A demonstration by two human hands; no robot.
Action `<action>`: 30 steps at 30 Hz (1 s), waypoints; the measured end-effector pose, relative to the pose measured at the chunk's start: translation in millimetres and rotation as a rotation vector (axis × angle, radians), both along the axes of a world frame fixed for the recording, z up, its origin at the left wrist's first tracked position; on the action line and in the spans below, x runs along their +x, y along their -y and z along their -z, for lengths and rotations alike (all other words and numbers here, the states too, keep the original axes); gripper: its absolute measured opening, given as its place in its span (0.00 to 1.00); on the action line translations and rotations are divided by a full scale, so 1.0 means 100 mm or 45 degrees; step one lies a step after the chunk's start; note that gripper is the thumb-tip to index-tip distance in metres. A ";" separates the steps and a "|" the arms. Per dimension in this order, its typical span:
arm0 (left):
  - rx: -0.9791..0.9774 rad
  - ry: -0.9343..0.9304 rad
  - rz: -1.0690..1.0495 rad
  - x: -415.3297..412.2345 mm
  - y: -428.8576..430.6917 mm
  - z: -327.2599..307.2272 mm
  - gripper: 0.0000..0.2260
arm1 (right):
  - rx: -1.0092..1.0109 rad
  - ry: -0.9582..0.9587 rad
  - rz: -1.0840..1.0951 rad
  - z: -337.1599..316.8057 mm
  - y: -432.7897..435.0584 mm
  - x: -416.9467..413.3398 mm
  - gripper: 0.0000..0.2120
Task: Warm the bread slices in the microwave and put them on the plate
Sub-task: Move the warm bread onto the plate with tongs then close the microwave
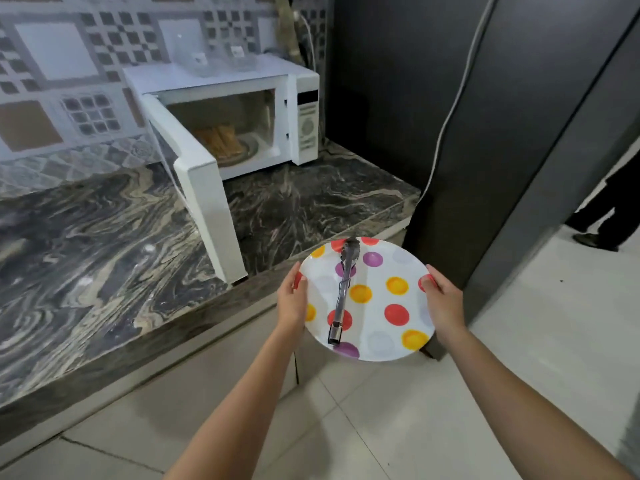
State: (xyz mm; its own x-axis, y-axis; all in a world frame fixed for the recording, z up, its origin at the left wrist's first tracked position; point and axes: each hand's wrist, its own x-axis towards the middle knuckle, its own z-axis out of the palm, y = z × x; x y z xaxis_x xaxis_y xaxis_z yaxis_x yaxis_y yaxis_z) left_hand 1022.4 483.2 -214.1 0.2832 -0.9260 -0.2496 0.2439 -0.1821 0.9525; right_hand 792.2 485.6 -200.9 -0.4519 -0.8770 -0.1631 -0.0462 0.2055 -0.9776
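Item: plate carried to microwave, bread not yet moved.

- Fingers: one thumb (300, 281) is laid over the left rim and one (429, 280) over the right rim. The other fingers are hidden beneath, so their spread cannot be told.
- Left hand (292, 301), right hand (444, 301): the spotted plate (374, 278) is gripped at opposite edges and held off the near counter (104, 237) edge.
- Tongs (343, 289): laid loose across the plate, tips far, handle near.
- Bread slices (221, 140): stood together inside the open microwave (306, 123), far left of the plate.
- Door (204, 202): swung out toward the near side.

Hazards, as judged: the unsecured tongs may slide off if the plate is tilted, and the plate may be knocked against the projecting door.
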 end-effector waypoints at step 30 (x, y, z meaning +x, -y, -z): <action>0.129 0.261 -1.079 0.80 2.88 0.10 0.05 | 0.001 -0.115 -0.721 0.19 4.25 1.35 0.03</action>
